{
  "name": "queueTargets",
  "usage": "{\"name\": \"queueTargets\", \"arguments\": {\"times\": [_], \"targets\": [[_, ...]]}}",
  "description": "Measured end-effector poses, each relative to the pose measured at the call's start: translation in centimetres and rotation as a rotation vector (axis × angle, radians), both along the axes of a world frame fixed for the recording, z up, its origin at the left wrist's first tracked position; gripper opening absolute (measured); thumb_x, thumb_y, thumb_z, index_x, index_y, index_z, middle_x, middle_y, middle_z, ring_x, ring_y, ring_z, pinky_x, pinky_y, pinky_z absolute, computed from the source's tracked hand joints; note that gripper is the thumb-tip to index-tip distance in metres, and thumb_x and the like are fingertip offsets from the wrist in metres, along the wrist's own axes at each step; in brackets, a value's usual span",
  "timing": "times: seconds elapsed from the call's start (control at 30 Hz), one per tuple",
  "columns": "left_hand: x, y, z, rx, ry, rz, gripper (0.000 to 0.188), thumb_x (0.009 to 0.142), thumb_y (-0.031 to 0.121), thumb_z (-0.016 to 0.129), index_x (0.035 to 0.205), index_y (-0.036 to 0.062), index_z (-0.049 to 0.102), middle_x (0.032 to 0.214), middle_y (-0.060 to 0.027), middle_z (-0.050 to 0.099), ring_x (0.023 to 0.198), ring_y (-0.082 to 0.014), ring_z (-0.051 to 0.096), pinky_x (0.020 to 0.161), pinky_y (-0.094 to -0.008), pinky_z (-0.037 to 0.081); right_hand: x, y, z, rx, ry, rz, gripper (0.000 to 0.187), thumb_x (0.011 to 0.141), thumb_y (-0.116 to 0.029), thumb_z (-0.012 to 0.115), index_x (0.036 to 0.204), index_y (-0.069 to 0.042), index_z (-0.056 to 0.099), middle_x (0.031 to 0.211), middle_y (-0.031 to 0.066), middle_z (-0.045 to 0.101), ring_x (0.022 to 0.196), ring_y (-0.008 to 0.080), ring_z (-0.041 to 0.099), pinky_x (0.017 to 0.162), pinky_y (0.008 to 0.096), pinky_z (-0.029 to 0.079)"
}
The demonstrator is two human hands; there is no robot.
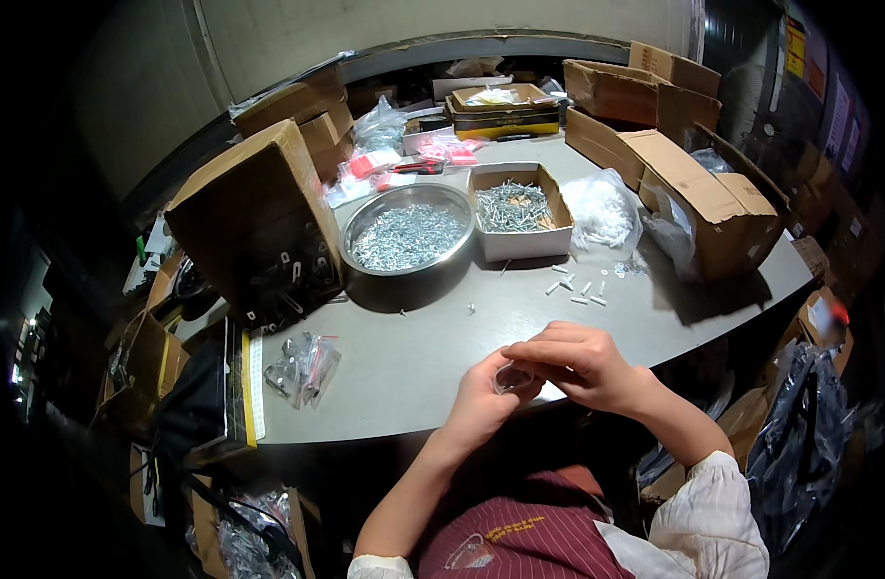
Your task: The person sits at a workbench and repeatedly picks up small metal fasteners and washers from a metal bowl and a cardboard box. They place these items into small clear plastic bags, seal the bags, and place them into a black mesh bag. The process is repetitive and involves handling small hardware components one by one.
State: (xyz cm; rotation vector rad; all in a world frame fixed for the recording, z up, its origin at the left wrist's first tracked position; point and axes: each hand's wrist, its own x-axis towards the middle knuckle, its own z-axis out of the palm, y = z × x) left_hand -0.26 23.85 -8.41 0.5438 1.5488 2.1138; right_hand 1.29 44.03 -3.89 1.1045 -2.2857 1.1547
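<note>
Just over the table's front edge, my two hands meet. My left hand (483, 394) is closed around a small clear plastic bag (510, 378), part of which shows between thumb and fingers. Across its top lies my right hand (587, 362), fingers together and bent at the bag's upper end; the fingertips are partly hidden, so whether they pinch the bag or a small part is unclear. Beyond the hands, several white plastic wall plugs (580, 289) lie loose on the grey table (414, 357). To the left rests a pile of filled clear zip bags (305, 369).
A metal bowl (462, 253) of small screws and a white box (526, 243) of longer screws stand mid-table. Right of them is a clear bag of white plugs (604, 214). Cardboard boxes flank both sides: a tilted one (240, 212) at left, an open one (698, 183) at right.
</note>
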Motion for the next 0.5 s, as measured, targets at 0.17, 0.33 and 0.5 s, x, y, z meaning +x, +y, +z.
{"name": "queueTargets", "arguments": {"times": [0.17, 0.33, 0.5], "targets": [[-0.8, -0.6, -0.5, -0.049, 0.064, -0.026, 0.033, 0.090, -0.008, 0.061, 0.123, -0.0027, 0.064, 0.112, -0.0057, 0.070, 0.105, -0.0139, 0.067, 0.093, -0.0286, 0.055, -0.1, 0.0, 2.0, 0.089, 0.041, 0.053, 0.042, 0.077, 0.005, 0.067, 0.116, -0.008, 0.073, 0.123, 0.0153, 0.067, 0.113, 0.0352, 0.064, 0.095, 0.0436, 0.053], [0.2, -2.6, -0.4, -0.248, 0.343, 0.251, 0.027, 0.095, 0.008, 0.071, 0.121, 0.0003, 0.070, 0.099, -0.0087, 0.076, 0.092, -0.0140, 0.070, 0.084, -0.0320, 0.057, -1.0, -0.6, 0.5, 0.179, -0.038, 0.007, 0.030, 0.082, 0.005, 0.071, 0.110, -0.005, 0.069, 0.132, 0.0163, 0.063, 0.120, 0.0374, 0.061, 0.100, 0.0447, 0.050], [1.8, -4.2, -1.8, -0.185, 0.500, 0.522, 0.016, 0.100, 0.008, 0.068, 0.114, -0.0004, 0.069, 0.098, -0.0094, 0.075, 0.090, -0.0146, 0.071, 0.079, -0.0310, 0.057, 1.1, -2.9, 0.4, 0.077, -0.093, -0.157, 0.020, 0.082, 0.006, 0.075, 0.099, 0.001, 0.067, 0.098, 0.0159, 0.069, 0.091, 0.0347, 0.068, 0.081, 0.0389, 0.054]]}}
